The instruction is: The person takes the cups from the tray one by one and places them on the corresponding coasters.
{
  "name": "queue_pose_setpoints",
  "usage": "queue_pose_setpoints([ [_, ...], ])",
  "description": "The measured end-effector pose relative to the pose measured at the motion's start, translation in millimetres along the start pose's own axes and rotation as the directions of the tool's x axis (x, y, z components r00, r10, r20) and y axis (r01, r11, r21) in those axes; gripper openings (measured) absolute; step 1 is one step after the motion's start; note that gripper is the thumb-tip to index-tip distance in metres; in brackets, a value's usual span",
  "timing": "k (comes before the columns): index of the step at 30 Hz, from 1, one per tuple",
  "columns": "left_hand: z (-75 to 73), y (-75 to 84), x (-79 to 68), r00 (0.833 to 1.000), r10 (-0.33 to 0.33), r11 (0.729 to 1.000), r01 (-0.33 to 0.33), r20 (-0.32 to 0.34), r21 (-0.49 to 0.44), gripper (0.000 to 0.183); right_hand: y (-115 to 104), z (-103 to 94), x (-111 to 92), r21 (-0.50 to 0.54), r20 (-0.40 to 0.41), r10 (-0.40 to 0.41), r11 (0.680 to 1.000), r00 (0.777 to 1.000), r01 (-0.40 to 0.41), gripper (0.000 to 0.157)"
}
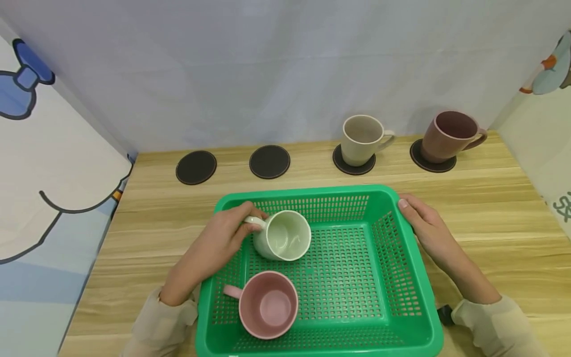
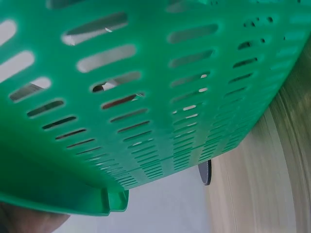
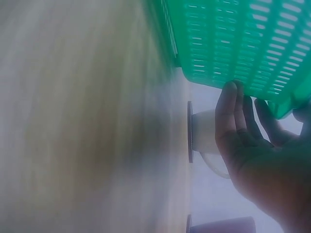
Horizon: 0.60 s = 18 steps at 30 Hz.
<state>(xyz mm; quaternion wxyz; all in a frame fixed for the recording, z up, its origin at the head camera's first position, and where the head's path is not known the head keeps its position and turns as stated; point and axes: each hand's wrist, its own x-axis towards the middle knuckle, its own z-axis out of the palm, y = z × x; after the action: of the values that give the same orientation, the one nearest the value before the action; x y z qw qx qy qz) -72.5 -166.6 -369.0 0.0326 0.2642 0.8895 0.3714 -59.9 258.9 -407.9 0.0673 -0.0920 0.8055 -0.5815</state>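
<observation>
In the head view, my left hand (image 1: 223, 235) reaches over the left rim of a green plastic basket (image 1: 412, 258) and grips the handle of a pale green mug (image 1: 287, 235). That mug is tilted in the basket's far left corner, its mouth turned right. A pink mug (image 1: 267, 305) stands in the near left part, handle pointing left. My right hand (image 1: 430, 230) holds the basket's right rim near the far corner, thumb on top; the right wrist view shows its fingers (image 3: 226, 111) against the outer wall. The basket wall hides most of my left hand in the left wrist view.
Behind the basket, a row of black round coasters lies along the table's far edge. Two at the left, a left coaster (image 1: 196, 167) and a second coaster (image 1: 269, 161), are bare. A beige mug (image 1: 357, 144) and a mauve mug (image 1: 439, 141) stand on the right ones.
</observation>
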Motion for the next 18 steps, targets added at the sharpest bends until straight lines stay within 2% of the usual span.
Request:
queue_pose_setpoints([
  [11,-3.6,-0.9,-0.6,0.997,-0.079,0.988,0.076,-0.019,-0.135,0.006,-2.1,0.7,-1.9,0.036,0.003,0.029,0.999,1.0,-0.029,0.042],
  [18,-15.4,5.0,-1.0,0.991,-0.131,0.947,0.118,-0.023,-0.3,0.013,-5.7,0.5,-1.4,0.005,-0.011,0.036,0.999,0.999,-0.036,0.043],
])
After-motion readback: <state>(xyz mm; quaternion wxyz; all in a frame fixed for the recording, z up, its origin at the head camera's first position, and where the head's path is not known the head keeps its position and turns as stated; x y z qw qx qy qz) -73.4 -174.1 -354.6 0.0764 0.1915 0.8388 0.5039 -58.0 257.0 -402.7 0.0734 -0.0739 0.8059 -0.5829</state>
